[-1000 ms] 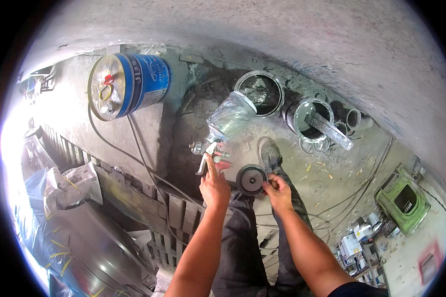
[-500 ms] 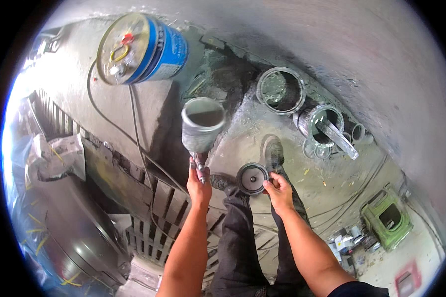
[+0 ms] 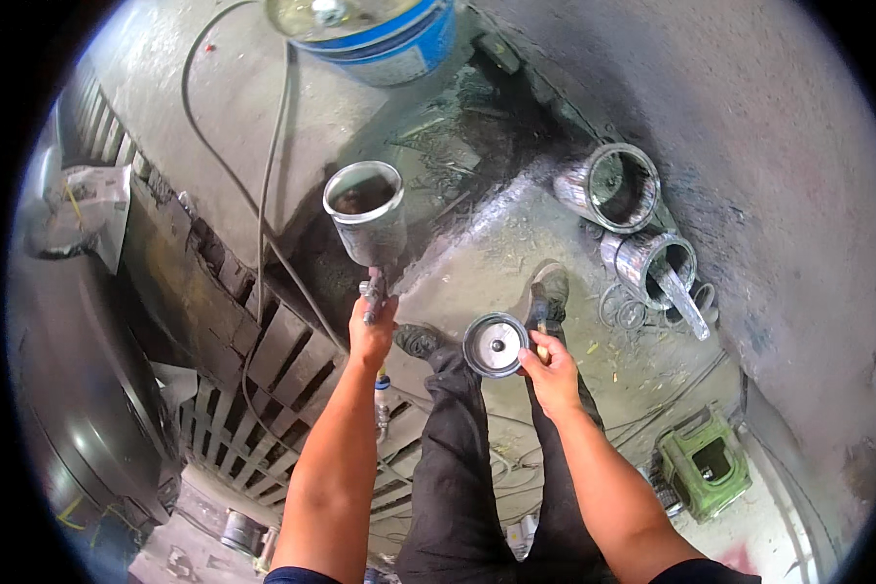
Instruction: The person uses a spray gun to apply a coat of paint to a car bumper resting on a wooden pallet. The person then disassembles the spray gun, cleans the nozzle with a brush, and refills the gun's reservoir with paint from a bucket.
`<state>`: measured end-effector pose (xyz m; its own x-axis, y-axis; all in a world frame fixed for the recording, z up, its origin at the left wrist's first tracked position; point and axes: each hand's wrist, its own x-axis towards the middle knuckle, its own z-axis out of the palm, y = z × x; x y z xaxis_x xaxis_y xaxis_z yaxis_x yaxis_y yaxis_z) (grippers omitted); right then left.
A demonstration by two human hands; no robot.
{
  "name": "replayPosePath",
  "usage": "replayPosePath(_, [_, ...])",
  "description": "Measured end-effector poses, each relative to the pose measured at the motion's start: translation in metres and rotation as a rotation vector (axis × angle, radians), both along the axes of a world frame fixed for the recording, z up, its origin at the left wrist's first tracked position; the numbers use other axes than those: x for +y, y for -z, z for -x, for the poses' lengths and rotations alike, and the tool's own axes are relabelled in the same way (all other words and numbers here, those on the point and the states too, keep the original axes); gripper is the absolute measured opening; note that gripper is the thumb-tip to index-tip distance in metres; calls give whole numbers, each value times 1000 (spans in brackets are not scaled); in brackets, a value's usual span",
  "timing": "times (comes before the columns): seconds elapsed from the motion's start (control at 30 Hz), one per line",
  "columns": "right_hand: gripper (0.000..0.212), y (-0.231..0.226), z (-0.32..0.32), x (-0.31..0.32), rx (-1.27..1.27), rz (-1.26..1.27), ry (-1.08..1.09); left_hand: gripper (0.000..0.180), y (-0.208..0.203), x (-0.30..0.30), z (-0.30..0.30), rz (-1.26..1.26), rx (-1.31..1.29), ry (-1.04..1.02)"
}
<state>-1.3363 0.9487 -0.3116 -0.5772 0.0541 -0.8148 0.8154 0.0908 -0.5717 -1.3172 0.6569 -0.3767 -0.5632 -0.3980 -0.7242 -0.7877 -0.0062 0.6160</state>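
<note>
My left hand (image 3: 372,336) is closed around the grip of a spray gun (image 3: 373,295). The gun's metal paint cup (image 3: 367,219) stands on top, uncovered and tilted, its inside stained brownish. A hose fitting (image 3: 382,409) shows below that hand, beside the left forearm. In my right hand (image 3: 552,375) the fingers pinch the edge of a round cup lid (image 3: 496,345), dark-rimmed with a pale middle and a dark knob at its centre. A short slim yellowish piece (image 3: 542,341) shows at the right fingers; its kind is unclear. Lid and cup are apart.
A blue metal drum (image 3: 399,49) stands beyond the gun. Two round cans (image 3: 608,187) lie by the wall, a flat stick (image 3: 681,302) poking out of the nearer. Hoses (image 3: 263,234) cross the slatted floor grating (image 3: 273,360). A green plastic stool (image 3: 706,462) is at right, a dark car panel (image 3: 97,370) at left.
The view has shifted, so the drum sits higher and partly out of the picture. My left hand and the spray gun are a little farther up and left; the right hand still holds the lid.
</note>
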Motion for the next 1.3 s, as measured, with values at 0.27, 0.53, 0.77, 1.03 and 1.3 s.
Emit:
replayPosePath(0.27, [39, -37, 18, -75, 21, 167, -31, 14, -68, -23, -35, -127, 64, -103])
replayPosePath(0.53, [39, -70, 51, -157, 58, 326, -193, 24, -148, -38, -35, -159, 191, -277])
replayPosePath(0.77, [38, -52, 100, -179, 177, 312, -628, 17, -147, -43, -30, 112, 236, -264])
replayPosePath(1.03, [40, 13, 218, -149, 597, 59, -1050, 30, -94, -26, -29, 389, 60, -206])
replayPosePath(1.3, [24, 68, 315, -70, -5, -362, -770, 25, -56, 4, -37, 491, 113, -76])
